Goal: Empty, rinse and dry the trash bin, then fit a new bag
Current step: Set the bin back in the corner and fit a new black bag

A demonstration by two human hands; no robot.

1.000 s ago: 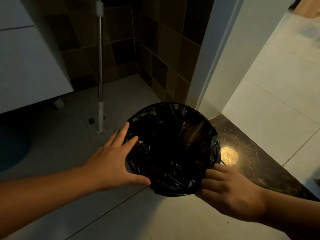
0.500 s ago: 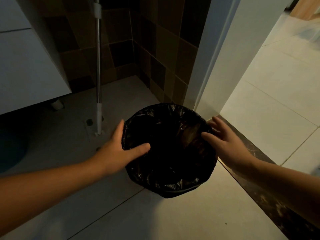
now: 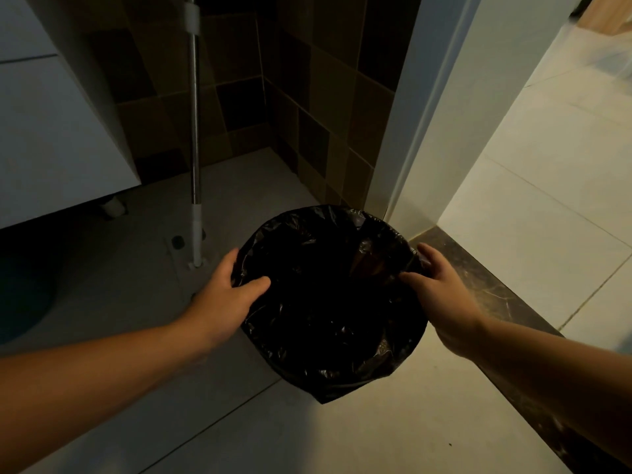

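Note:
A round trash bin stands on the grey floor tiles, wholly covered by a glossy black bag (image 3: 328, 323) folded over its rim and hanging down its sides. My left hand (image 3: 222, 299) grips the bag-covered rim on the left, thumb inside the opening and fingers outside. My right hand (image 3: 441, 292) clasps the rim on the right side the same way, thumb over the edge. The bin's inside is dark and I cannot see its bottom.
A metal mop pole (image 3: 195, 138) stands on the floor just left of the bin. A white cabinet (image 3: 51, 138) hangs at far left. Brown tiled walls meet behind. A white door frame (image 3: 420, 124) and a dark stone threshold (image 3: 492, 289) lie to the right.
My right hand left the near rim and went to the right side of the rim. My left hand closed on the left rim with the thumb inside. The bin stayed put.

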